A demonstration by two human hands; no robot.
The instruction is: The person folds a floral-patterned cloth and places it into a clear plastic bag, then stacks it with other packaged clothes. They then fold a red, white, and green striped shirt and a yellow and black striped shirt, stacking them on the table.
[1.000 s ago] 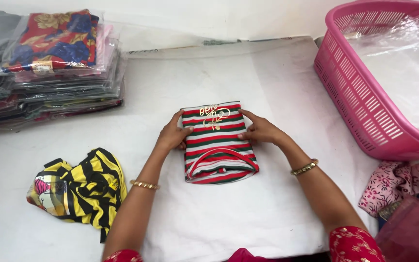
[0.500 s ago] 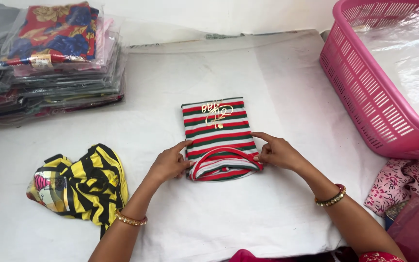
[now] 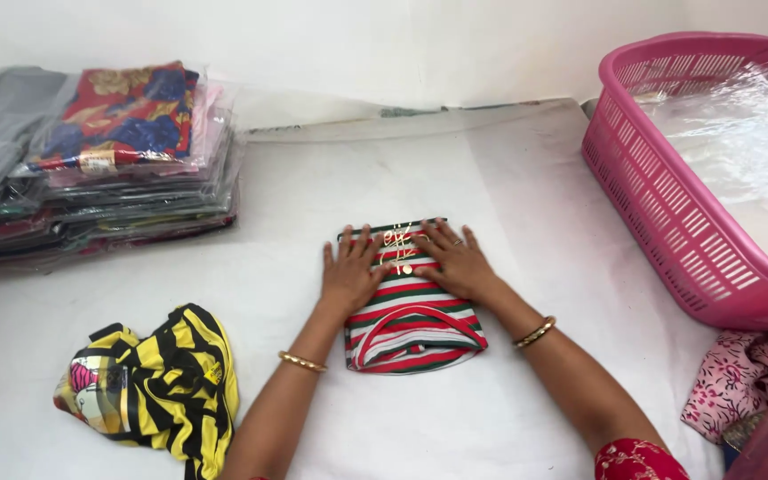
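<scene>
Left hand [image 3: 349,272], right hand [image 3: 456,261] flat, fingers spread, grip open, pressing far half of folded striped shirt [image 3: 412,322], mid white counter [image 3: 251,267]. Yellow-black garment [image 3: 160,384] left; pink basket [image 3: 668,222] right.

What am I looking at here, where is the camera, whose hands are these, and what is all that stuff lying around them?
The camera sits on a person's head and looks down, so the two bare arms reaching in from below are that person's own. There is no machine here. Both hands lie flat, palms down, on a folded garment with red, green and white stripes: the left hand on its left part, the right hand on its right. Neither hand grips anything. The garment rests on a white covered surface. At the near left lies a crumpled yellow and black striped garment. At the far left is a stack of clothes packed in clear bags. At the right stands a pink plastic basket holding clear plastic, with pink flowered cloth below it.
</scene>
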